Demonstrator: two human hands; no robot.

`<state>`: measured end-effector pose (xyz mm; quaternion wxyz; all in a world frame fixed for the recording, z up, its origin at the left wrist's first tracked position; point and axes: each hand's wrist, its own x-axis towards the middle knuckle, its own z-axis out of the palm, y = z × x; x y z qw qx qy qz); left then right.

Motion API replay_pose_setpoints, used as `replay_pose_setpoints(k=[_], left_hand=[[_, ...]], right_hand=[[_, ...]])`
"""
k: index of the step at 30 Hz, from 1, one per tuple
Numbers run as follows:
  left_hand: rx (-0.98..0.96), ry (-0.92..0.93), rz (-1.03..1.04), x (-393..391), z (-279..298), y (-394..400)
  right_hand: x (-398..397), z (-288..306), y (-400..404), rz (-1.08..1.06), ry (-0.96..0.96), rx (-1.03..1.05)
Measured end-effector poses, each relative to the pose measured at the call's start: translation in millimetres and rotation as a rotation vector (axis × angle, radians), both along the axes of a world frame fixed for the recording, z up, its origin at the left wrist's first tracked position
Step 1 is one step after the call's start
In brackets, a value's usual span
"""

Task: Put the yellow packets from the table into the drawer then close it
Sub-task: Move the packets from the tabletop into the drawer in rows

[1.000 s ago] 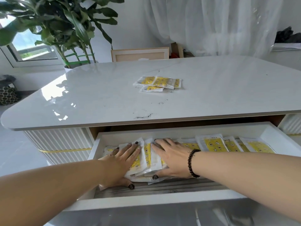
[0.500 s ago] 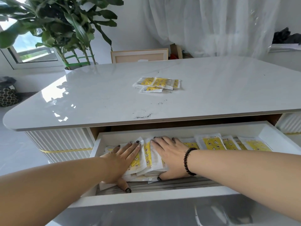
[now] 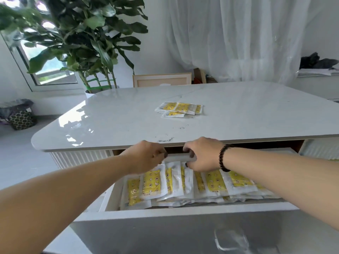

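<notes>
Yellow packets (image 3: 180, 108) loose on the table (image 3: 110, 116), more in the open drawer (image 3: 183, 212).

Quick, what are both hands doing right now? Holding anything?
Left hand: fingers curled, over the packets in the drawer; cannot tell if it holds one.
Right hand: fingers curled at the drawer's back; grip cannot be told.
</notes>
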<state>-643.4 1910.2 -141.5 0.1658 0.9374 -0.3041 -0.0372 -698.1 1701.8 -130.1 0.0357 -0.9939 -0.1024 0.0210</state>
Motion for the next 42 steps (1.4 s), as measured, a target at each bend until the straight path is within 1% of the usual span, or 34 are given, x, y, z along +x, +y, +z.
replay_pose_setpoints(k=[2,3,4,5,7,9,11,14,17,19,22,26,29,31,38,40,42], left_hand=[[-0.390,0.100,0.111,0.2,13.7,-6.5],[-0.515,0.104,0.164,1.7,20.6,-9.5],[-0.575,0.066,0.203,5.0,25.4,-11.0],[-0.572,-0.003,0.229,9.6,27.9,-11.9],[-0.455,-0.114,0.255,20.1,27.8,-11.1],[-0.319,-0.084,0.281,31.4,22.0,-9.1],[-0.257,-0.038,0.294,44.5,15.5,-9.8],[-0.236,-0.035,0.292,66.5,6.7,-16.5],[-0.259,-0.072,0.272,91.4,0.8,-27.2],[-0.262,-0.092,0.246,107.8,-0.4,-35.1],[-0.214,-0.122,0.209,129.2,-1.1,-47.2],[-0.118,-0.123,0.156,154.0,-1.5,-62.1],[-0.024,-0.130,0.152,165.9,-0.1,-73.4],[0.005,-0.146,0.154,168.7,2.0,-78.1],[-0.037,-0.150,0.135,172.6,0.4,-76.7],[-0.090,-0.141,0.130,173.0,-1.3,-75.4],[-0.187,-0.163,0.116,172.2,-3.4,-74.2]], right_hand=[[-1.2,16.0,-3.1,-0.057,-0.113,0.143],[-0.2,21.8,-5.9,-0.088,-0.167,0.200],[1.9,25.5,-9.5,-0.122,-0.210,0.237],[5.0,27.0,-14.1,-0.159,-0.239,0.255],[13.6,24.1,-24.3,-0.241,-0.253,0.245],[24.7,15.3,-34.3,-0.327,-0.242,0.204],[37.4,6.5,-42.9,-0.400,-0.259,0.182],[58.8,-3.1,-51.6,-0.502,-0.283,0.202],[84.8,-5.3,-56.7,-0.603,-0.279,0.323],[103.9,-4.1,-58.2,-0.635,-0.288,0.411],[132.0,-4.7,-57.9,-0.604,-0.303,0.449],[167.2,-7.5,-48.4,-0.458,-0.273,0.441],[186.7,-8.6,-39.7,-0.344,-0.214,0.315],[193.0,-9.3,-37.0,-0.318,-0.192,0.257],[192.4,-10.1,-37.1,-0.312,-0.240,0.236],[190.5,-10.2,-37.7,-0.300,-0.267,0.246],[187.4,-9.8,-38.5,-0.282,-0.285,0.302]])
